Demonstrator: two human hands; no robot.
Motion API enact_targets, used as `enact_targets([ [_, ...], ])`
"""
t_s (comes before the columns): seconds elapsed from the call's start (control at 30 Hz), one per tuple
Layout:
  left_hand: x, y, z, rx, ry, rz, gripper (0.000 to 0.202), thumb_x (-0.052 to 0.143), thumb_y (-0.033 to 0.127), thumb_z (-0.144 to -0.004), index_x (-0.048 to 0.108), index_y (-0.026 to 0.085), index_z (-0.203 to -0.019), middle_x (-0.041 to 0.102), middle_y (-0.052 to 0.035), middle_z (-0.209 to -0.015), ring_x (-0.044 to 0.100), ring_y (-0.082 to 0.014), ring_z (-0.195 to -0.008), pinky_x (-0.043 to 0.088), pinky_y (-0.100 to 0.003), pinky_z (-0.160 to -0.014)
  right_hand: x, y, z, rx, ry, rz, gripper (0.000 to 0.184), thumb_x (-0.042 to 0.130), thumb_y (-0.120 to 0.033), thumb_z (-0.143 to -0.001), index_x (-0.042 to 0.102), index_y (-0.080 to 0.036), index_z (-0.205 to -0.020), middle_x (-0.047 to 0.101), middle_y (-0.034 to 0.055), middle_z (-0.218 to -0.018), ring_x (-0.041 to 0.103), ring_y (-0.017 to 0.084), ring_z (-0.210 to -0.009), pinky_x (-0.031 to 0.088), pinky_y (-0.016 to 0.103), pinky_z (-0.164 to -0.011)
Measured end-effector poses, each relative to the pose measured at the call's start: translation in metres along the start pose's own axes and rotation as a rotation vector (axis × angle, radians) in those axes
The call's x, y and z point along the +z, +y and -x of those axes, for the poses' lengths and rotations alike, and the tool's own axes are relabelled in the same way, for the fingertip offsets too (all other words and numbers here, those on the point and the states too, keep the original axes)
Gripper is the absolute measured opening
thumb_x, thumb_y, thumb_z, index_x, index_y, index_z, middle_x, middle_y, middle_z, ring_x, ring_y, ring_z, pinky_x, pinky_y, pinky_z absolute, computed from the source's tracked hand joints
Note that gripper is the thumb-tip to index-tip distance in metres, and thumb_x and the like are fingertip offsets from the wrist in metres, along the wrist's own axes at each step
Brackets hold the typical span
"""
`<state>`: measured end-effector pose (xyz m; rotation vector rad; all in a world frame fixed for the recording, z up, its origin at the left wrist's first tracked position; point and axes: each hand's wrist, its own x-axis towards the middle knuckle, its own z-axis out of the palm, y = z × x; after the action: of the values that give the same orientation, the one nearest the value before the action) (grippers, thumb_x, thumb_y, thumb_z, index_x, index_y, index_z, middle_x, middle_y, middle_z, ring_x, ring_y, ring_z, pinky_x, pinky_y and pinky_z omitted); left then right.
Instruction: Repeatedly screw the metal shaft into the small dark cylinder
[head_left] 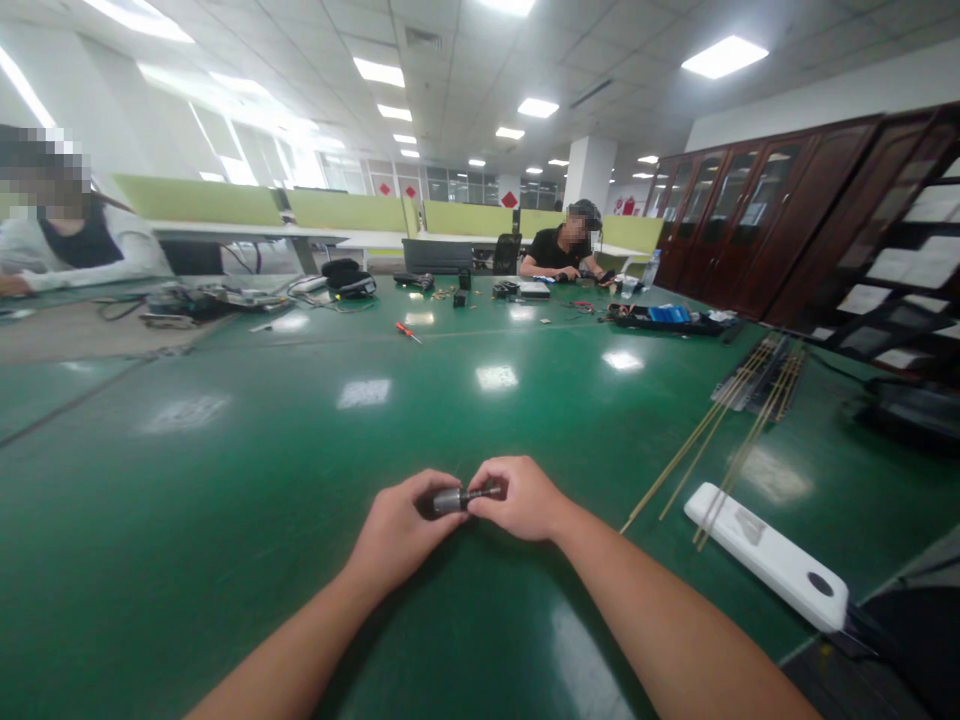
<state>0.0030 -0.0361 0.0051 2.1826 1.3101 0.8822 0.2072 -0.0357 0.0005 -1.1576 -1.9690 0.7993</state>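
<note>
Bright ceiling lights (379, 72) shine over a wide office, reflecting in a glossy green table (262, 440); one person (82, 245) sits off to the left, another person (551, 250) in black at the far side. Low at the middle, well in from the table's right edge, my two hands meet around a small metal cylinder (448, 501); my left hand (397, 525) has thumb and fingers closed about its body, while my right hand (525, 497) pinches the thin rod (486, 492) at its end between thumb and finger, the other fingers curled. Plain green stretches ahead of my knuckles as far as a red screwdriver (406, 329), and widely to my left; on my right the room is narrower, with long thin sticks (679, 465) pointing towards my forearm and a white bar (765, 555) beyond it, its nearer end at the table's edge.
</note>
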Motion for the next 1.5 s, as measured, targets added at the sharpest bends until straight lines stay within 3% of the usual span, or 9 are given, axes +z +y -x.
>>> enact_targets([
  [1.5, 0.0021, -0.0036, -0.0005, -0.021, -0.004, 0.034, 0.023, 0.073, 0.037, -0.073, 0.069, 0.024, -0.091, 0.073, 0.0017, -0.087, 0.067, -0.0184, -0.081, 0.049, -0.028, -0.074, 0.0013, 0.0015, 0.0008, 0.001, 0.043, -0.061, 0.009, 0.072, -0.025, -0.073, 0.068, -0.017, -0.076, 0.064, -0.0023, -0.069, 0.054, 0.01, -0.061, 0.038, 0.02, -0.056],
])
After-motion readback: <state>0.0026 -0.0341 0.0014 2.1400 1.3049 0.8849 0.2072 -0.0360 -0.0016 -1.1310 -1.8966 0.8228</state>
